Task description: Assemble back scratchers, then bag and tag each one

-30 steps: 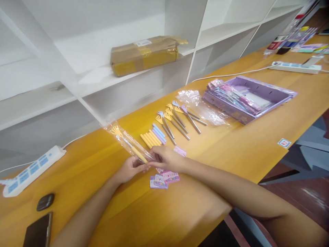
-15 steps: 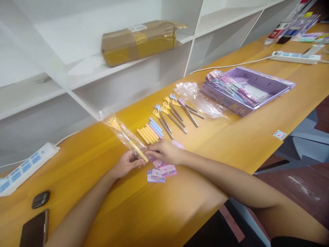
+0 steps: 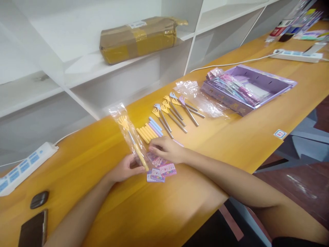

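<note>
My left hand (image 3: 127, 168) is closed around the lower end of a clear plastic bag (image 3: 118, 110) with a yellow back scratcher (image 3: 137, 151) inside; its claw head points away from me. To the right, my right hand (image 3: 166, 149) hovers with curved fingers and a gap at the thumb, holding nothing that I can see. Small pink and purple printed cards (image 3: 168, 169) lie below it, partly overlapping. Beyond that hand are yellow, purple and blue handle tubes (image 3: 144, 134) in a row. Several loose back scratchers with metal rods (image 3: 177, 118) lie behind them.
A purple box (image 3: 277, 91) with bagged items stands at the back right, beside empty clear bags (image 3: 205, 101). Power strips (image 3: 28, 167) lie left and far right. A phone (image 3: 33, 228) and black case (image 3: 39, 199) are near left. A taped parcel (image 3: 138, 41) sits on the shelf.
The bagged back scratcher has turned more upright and shifted slightly right in my left hand. My right hand has come off the bag's lower end and its fingers have loosened.
</note>
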The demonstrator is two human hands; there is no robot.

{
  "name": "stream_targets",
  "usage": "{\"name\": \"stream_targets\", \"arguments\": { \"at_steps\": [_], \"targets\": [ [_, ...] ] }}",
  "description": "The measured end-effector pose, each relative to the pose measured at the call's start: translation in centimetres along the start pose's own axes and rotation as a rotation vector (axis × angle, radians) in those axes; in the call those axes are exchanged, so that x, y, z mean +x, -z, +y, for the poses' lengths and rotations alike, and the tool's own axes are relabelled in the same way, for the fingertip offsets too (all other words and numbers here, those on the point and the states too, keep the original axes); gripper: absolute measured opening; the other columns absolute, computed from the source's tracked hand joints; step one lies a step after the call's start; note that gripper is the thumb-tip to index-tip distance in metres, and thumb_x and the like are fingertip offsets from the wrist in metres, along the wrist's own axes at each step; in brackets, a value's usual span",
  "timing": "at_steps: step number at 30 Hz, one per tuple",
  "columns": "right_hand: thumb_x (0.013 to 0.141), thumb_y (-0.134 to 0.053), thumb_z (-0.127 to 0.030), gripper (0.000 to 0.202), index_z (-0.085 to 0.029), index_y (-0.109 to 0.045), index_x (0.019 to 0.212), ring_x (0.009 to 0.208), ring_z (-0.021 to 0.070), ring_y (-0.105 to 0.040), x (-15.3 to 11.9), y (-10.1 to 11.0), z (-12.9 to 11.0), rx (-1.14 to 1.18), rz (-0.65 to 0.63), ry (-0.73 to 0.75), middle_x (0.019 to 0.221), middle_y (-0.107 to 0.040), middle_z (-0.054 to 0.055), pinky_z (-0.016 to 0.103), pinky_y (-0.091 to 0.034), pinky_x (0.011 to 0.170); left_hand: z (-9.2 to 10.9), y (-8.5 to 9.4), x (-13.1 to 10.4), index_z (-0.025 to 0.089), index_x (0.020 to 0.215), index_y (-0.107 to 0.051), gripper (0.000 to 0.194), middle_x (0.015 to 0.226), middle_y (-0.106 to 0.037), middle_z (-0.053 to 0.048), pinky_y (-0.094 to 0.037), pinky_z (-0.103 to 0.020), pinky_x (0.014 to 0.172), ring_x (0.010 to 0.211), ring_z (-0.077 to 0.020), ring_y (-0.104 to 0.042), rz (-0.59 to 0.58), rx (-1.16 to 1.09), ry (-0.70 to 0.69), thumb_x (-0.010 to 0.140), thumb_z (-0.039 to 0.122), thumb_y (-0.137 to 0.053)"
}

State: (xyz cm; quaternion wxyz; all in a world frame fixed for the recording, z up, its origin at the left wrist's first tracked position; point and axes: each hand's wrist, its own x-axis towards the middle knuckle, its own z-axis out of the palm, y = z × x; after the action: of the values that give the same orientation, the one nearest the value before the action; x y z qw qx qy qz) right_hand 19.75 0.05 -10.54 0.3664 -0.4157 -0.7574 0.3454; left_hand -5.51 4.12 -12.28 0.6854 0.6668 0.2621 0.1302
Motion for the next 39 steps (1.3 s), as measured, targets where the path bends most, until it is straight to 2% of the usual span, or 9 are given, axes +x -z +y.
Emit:
{"name": "stream_targets", "arguments": {
  "at_steps": [3,10,12,15,20,25,33,36,39],
  "targets": [
    [0.101,-0.056,-0.052,0.036,-0.017,-0.059,0.105,0.060,0.0091,-0.048,0.0,0.0,-0.7,0.361,0.073,-0.142,0.077,-0.056,-0.002,0.022,-0.040,0.057,0.9,-1.2,-0.5,0.018,0.114,-0.073,0.029,0.105,-0.074,-0.011,-0.055,-0.034,0.084,0.093,-0.0237,-0.068,-0.184,0.118,0.010,0.091,0.036,-0.074],
    [0.091,-0.068,-0.065,0.050,-0.019,-0.049,0.086,0.043,0.0060,-0.042,-0.2,-0.8,-1.1,0.706,0.053,-0.352,0.054,-0.043,-0.009,0.018,-0.033,0.040,1.1,-1.4,-0.5,0.017,0.110,-0.073,0.034,0.094,-0.072,-0.008,-0.050,-0.028,0.069,0.077,-0.0190,-0.062,-0.326,0.231,-0.024,0.094,0.047,-0.069],
    [0.090,-0.068,-0.067,0.052,-0.018,-0.051,0.087,0.041,0.0063,-0.044,-0.4,-1.0,-1.3,0.713,0.011,-0.366,0.053,-0.048,-0.008,0.017,-0.034,0.038,-0.1,-0.7,-0.3,0.017,0.105,-0.073,0.040,0.083,-0.069,-0.006,-0.049,-0.027,0.064,0.071,-0.0180,-0.061,-0.239,0.068,-0.023,0.095,0.055,-0.065],
    [0.089,-0.068,-0.068,0.053,-0.016,-0.056,0.093,0.042,0.0070,-0.049,-0.9,-1.8,-1.7,0.735,-0.176,-0.382,0.056,-0.054,-0.006,0.017,-0.038,0.038,-1.6,-0.1,0.4,0.019,0.107,-0.070,0.042,0.081,-0.065,-0.004,-0.047,-0.026,0.062,0.066,-0.0155,-0.057,0.091,-0.225,-0.131,0.097,0.058,-0.060],
    [0.093,-0.065,-0.065,0.050,-0.016,-0.056,0.089,0.044,0.0060,-0.052,-1.8,-3.7,-2.4,0.694,-0.410,-0.429,0.060,-0.058,-0.004,0.016,-0.045,0.041,-1.5,0.1,1.7,0.021,0.112,-0.068,0.034,0.099,-0.069,-0.004,-0.051,-0.028,0.076,0.081,-0.0163,-0.063,0.505,-0.344,-0.267,0.087,0.042,-0.078],
    [0.095,-0.067,-0.056,0.043,-0.016,-0.055,0.087,0.038,0.0038,-0.046,-1.8,-3.8,-2.4,0.670,-0.435,-0.467,0.056,-0.056,-0.007,0.014,-0.041,0.038,-1.1,0.4,1.9,0.022,0.112,-0.067,0.023,0.088,-0.065,-0.001,-0.049,-0.025,0.074,0.077,-0.0135,-0.060,0.603,-0.343,-0.259,0.092,0.032,-0.074],
    [0.101,-0.061,-0.038,0.024,-0.015,-0.059,0.096,0.038,0.0046,-0.046,-1.3,-2.3,-2.1,0.684,-0.344,-0.447,0.056,-0.057,-0.007,0.015,-0.043,0.039,-2.4,0.7,2.2,0.022,0.110,-0.068,0.018,0.091,-0.064,-0.002,-0.049,-0.025,0.072,0.077,-0.0134,-0.059,0.560,-0.282,-0.241,0.095,0.031,-0.068],
    [0.101,-0.060,-0.040,0.026,-0.015,-0.059,0.095,0.040,0.0052,-0.049,-1.4,-2.3,-2.1,0.656,-0.358,-0.408,0.059,-0.059,-0.006,0.016,-0.044,0.041,-0.1,1.3,1.4,0.022,0.106,-0.068,0.015,0.089,-0.063,-0.002,-0.050,-0.026,0.072,0.076,-0.0137,-0.060,0.697,-0.156,-0.309,0.093,0.030,-0.070],
    [0.102,-0.058,-0.041,0.028,-0.014,-0.059,0.094,0.042,0.0051,-0.051,-1.5,-2.1,-2.2,0.618,-0.365,-0.384,0.060,-0.059,-0.005,0.015,-0.042,0.043,4.6,2.4,-0.9,0.023,0.098,-0.068,0.015,0.087,-0.063,0.000,-0.052,-0.025,0.070,0.076,-0.0133,-0.059,0.920,0.033,-0.570,0.087,0.027,-0.077]
  ]
}}
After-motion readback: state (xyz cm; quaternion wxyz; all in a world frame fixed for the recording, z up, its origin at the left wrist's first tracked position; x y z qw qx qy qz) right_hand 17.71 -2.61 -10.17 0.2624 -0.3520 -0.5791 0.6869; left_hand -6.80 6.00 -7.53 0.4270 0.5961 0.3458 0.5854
